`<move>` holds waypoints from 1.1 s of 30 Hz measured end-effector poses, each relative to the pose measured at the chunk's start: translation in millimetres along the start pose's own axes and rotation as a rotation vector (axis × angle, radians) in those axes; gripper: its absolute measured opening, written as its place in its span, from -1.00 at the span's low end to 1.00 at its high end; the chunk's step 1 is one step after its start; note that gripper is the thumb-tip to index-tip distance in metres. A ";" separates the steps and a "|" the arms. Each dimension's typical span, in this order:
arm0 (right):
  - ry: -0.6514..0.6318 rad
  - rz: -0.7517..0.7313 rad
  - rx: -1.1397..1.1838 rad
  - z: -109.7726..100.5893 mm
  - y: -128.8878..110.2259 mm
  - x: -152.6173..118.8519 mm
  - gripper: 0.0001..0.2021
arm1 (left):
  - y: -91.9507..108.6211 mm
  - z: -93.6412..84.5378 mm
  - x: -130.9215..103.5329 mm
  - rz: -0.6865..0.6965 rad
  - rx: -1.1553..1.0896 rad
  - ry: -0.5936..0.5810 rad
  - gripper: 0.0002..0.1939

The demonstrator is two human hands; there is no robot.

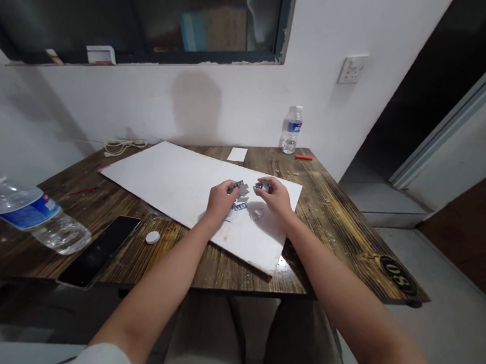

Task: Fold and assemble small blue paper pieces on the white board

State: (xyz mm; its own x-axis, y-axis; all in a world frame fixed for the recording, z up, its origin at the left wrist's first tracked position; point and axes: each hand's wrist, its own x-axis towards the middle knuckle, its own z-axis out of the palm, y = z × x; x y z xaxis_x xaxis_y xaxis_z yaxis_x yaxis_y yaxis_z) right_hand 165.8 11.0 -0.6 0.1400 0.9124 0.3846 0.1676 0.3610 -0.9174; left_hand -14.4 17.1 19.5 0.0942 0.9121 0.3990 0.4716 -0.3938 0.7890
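Nearest the camera are the person's two bare forearms, reaching from pale short sleeves out over light trousers and the near edge of a dark wooden table (342,233). On the table lies a large white sheet (173,180), and both hands work above its right part. The left hand (220,198) has its fingers curled together, pinching a small grey piece (237,187) at the fingertips. The right hand (273,194), just to the right and close to the left one, is likewise curled and pinches another small grey piece (261,188); what these pieces are is too small to tell. Just beneath and between the hands, a few more small grey and blue bits (239,206) lie on the sheet. On the near left of the table rests a dark phone (100,250), with a white bottle cap (152,237) just beside it, and farther left a clear water bottle (27,211) lies on its side. At the far edge an upright water bottle (292,129) stands against the wall, a red pen (303,157) near it, a small white paper (237,154) to its left, and a coiled white cord (120,146) at the far left.
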 end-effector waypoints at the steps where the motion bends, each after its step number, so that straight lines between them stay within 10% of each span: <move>1: 0.002 0.023 0.075 -0.7 -0.8 0.5 -0.62 | -0.7 0.5 1.6 -0.054 -0.096 0.010 -0.83; 17: -0.127 0.108 0.554 -0.6 -18.0 -4.8 -0.51 | 3.5 -2.1 8.9 -0.399 -0.954 0.112 -0.84; 33: -0.125 0.109 0.427 -4.3 -21.0 -6.5 -0.53 | 10.4 -9.6 6.9 -0.481 -1.118 -0.018 -0.80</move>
State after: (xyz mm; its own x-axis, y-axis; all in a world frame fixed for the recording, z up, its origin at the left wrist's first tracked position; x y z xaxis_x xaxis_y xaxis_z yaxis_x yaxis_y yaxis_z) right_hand 165.5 -3.3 16.6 0.0113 0.9564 0.2918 -0.2626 0.2844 -0.9220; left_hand -17.3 18.2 34.9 0.1341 0.9900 -0.0445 -0.5533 0.1121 0.8254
